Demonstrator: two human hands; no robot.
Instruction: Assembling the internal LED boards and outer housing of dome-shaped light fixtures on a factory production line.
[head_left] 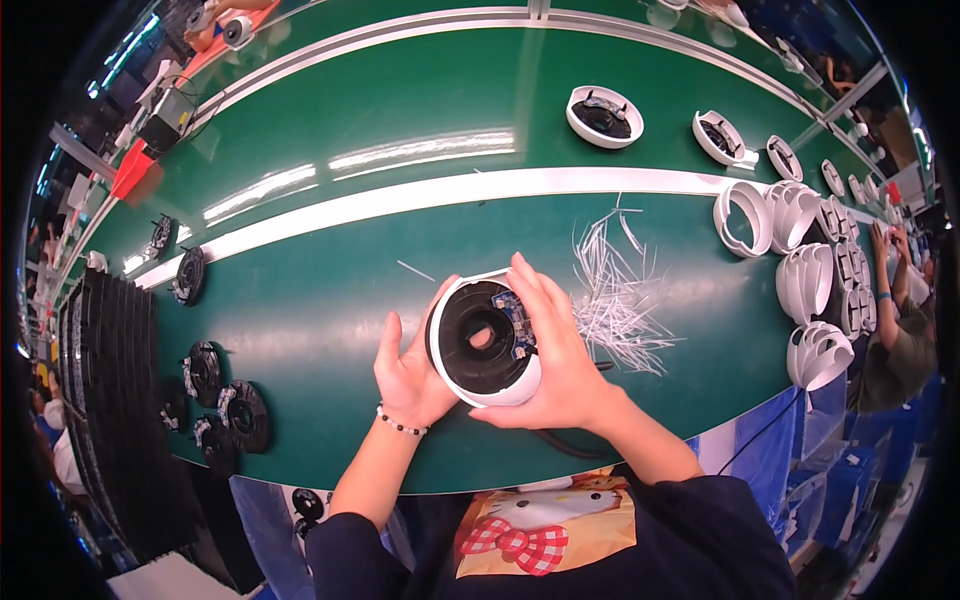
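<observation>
A round white plastic housing (514, 389) is held between both my hands above the green table. Inside it sits a black disc (462, 350) with a central hole, and skin shows through that hole. A blue circuit board (514, 318) stands at the disc's right side. My left hand (410, 378) cradles the housing from the left, thumb raised off it and the other fingers hidden behind. My right hand (560, 365) wraps round the housing's right side, its fingers over the upper rim near the board and its thumb along the lower edge.
Thin white strips (620, 300) lie heaped right of my hands. Empty white rings (805, 285) stand stacked at the right edge. Black discs with boards (245, 415) lie at left beside stacked black trays (115, 400). White housings (605, 117) line the far strip. Another person (900, 320) works at right.
</observation>
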